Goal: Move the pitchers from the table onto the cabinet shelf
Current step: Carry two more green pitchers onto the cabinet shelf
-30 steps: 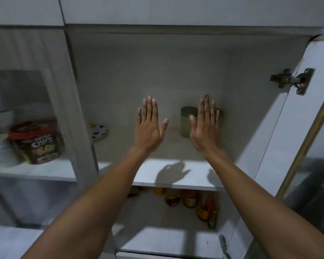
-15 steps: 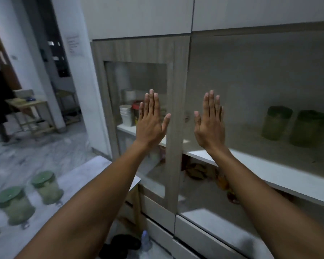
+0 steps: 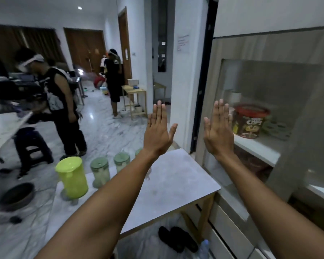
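A lime-green pitcher (image 3: 72,177) stands on the white table (image 3: 176,182) at its left end. Beside it stand two clear pitchers with green lids (image 3: 100,171) (image 3: 122,161), and a third green lid (image 3: 138,151) peeks out behind my left forearm. My left hand (image 3: 158,130) is raised flat above the table, fingers together, holding nothing. My right hand (image 3: 218,130) is raised the same way in front of the cabinet's glass door (image 3: 260,101), also with nothing in it. The open shelf with the placed pitchers is out of view.
Behind the glass sits a red-lidded snack tub (image 3: 249,121) on a white shelf. Black shoes (image 3: 178,239) and a bottle (image 3: 204,247) lie under the table. A dark pan (image 3: 17,195) lies on the floor at left. Two people (image 3: 58,103) (image 3: 113,81) stand in the room beyond.
My view has swung left, from the open cabinet shelf with two green-lidded pitchers to the table and the room. Both hands stay raised, flat and holding nothing.
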